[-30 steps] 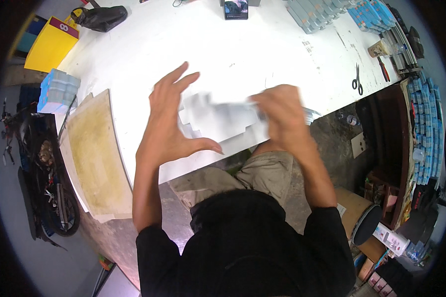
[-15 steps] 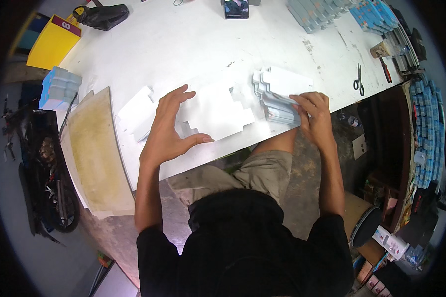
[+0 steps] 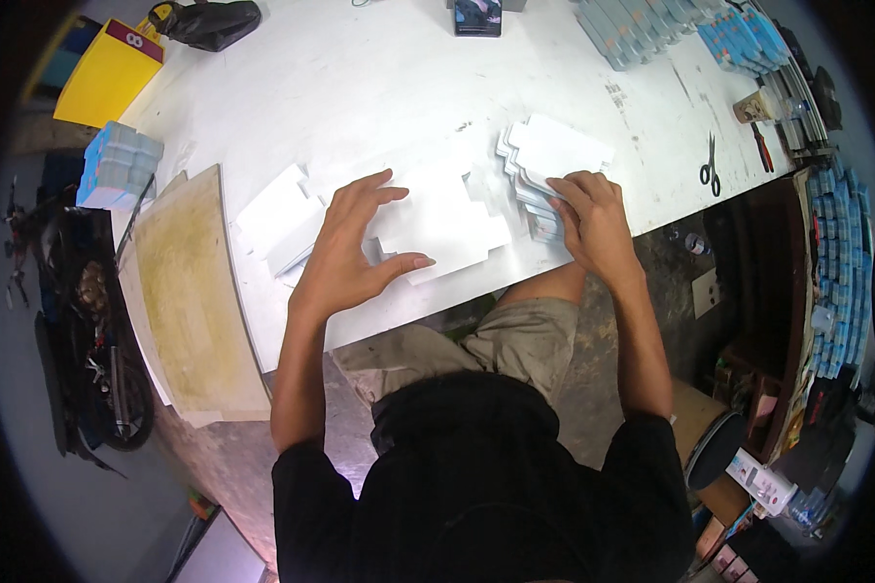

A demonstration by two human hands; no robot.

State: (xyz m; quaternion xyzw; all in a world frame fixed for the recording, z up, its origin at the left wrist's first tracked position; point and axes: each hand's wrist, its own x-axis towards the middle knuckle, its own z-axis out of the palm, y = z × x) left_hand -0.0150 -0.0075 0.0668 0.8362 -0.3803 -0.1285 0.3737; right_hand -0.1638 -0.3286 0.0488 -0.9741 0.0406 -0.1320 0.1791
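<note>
The right hand (image 3: 598, 223) pinches the edge of the right stack (image 3: 559, 144) of white cards, while the left hand (image 3: 355, 241), thumb and fingers spread and gripping nothing, curves round the left side of the middle cards (image 3: 447, 228). The left cards (image 3: 277, 209) lie beyond it, all on the table (image 3: 360, 107). Farther out are a board (image 3: 199, 291) at left, scissors (image 3: 712, 170) at right and a phone (image 3: 477, 17) at the top

On the flat white desk (image 3: 379, 87), a white stepped-edge paper stack (image 3: 442, 228) lies centrally. Left: white paper pieces (image 3: 280, 209), then a yellowed rectangular board (image 3: 199, 291). Right: a white folded-paper pile (image 3: 557, 146), then black-handled scissors (image 3: 716, 183). Behind: a black rectangular phone (image 3: 477, 17).
</note>
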